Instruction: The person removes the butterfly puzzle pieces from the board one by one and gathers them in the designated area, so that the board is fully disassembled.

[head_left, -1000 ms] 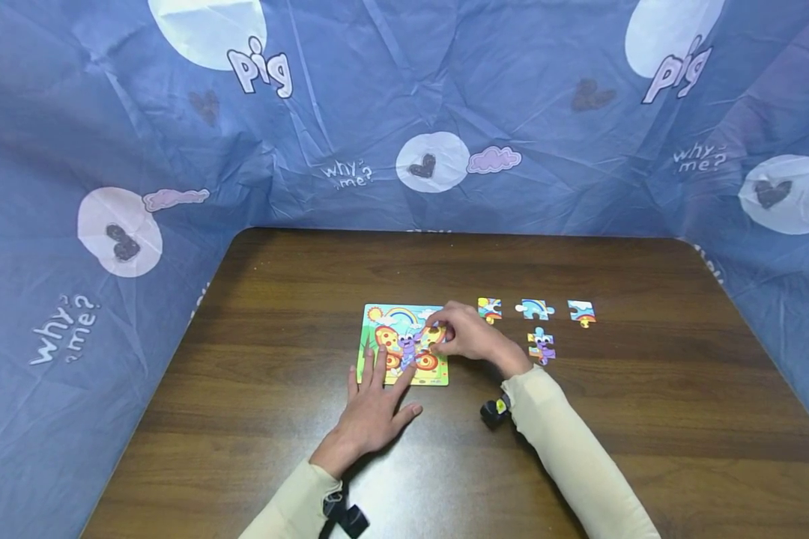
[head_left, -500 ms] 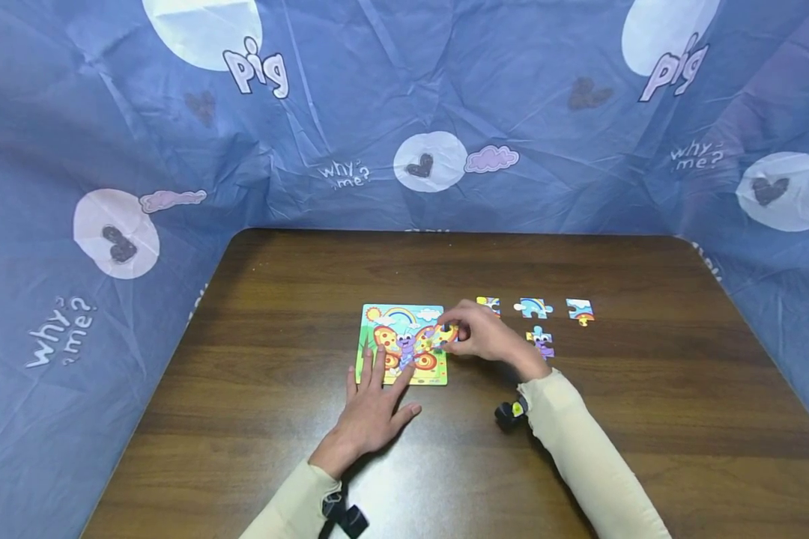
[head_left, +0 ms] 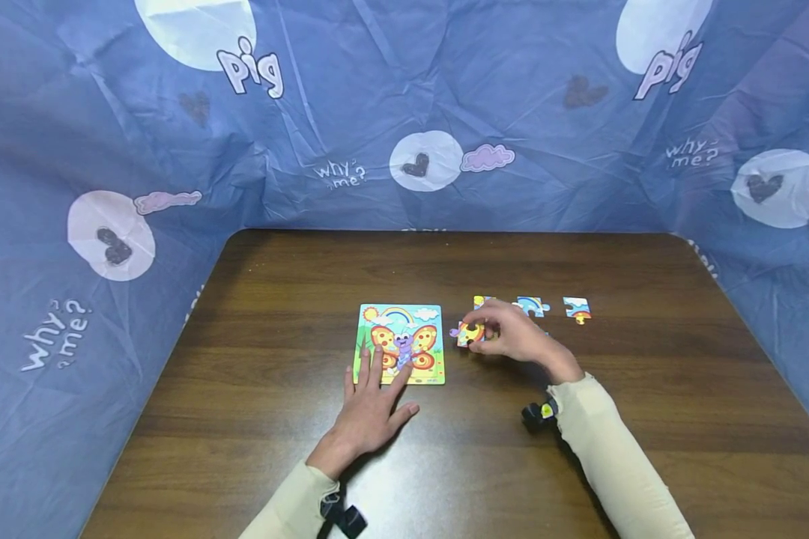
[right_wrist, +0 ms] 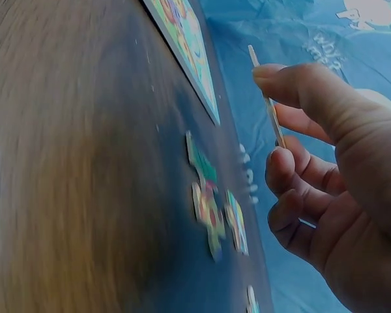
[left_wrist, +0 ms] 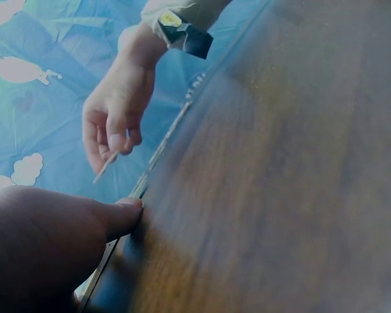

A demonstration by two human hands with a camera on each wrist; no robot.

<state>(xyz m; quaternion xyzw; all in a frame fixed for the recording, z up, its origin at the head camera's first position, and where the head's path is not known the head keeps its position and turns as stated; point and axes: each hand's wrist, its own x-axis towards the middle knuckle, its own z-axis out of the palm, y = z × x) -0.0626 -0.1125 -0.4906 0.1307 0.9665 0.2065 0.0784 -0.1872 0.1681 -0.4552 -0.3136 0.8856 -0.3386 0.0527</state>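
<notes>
A thin, flat jigsaw piece printed in yellow and red with a purple knob [head_left: 470, 334] is pinched between the thumb and fingers of the right hand [head_left: 517, 334]; these fingers are curled and closed on it, and in the right wrist view the piece is seen nearly edge-on, raised off the brown wood-grain surface [head_left: 243, 419]. It is held to the right of a flat square board printed with a red-and-yellow-winged butterfly [head_left: 407, 320], apart from it. The board is touched along its near part by the fingertips of the left hand [head_left: 369, 419], whose fingers are spread and straight, with nothing gripped. Beyond and to the right of the right hand, a blue rainbow-printed piece [head_left: 531, 305] and a white, blue and red piece [head_left: 577, 308] are laid on the surface; a yellow-edged piece [head_left: 482, 302] is partly hidden by the right hand. A black device [head_left: 538, 415] is worn at the right wrist, below a cream sleeve [head_left: 613, 449]. The surface is backed by a blue printed cloth [head_left: 350, 90].
</notes>
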